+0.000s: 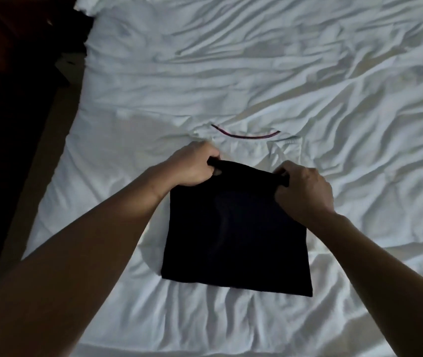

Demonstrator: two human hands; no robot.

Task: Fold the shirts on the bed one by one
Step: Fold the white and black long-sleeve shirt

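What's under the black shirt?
A white shirt lies under the black shirt, on the bed. Only its top with the striped collar shows; the rest is covered.

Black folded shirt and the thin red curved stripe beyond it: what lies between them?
In the head view, only wrinkled white cloth lies between the black folded shirt and the thin red curved stripe; nothing else rests there.
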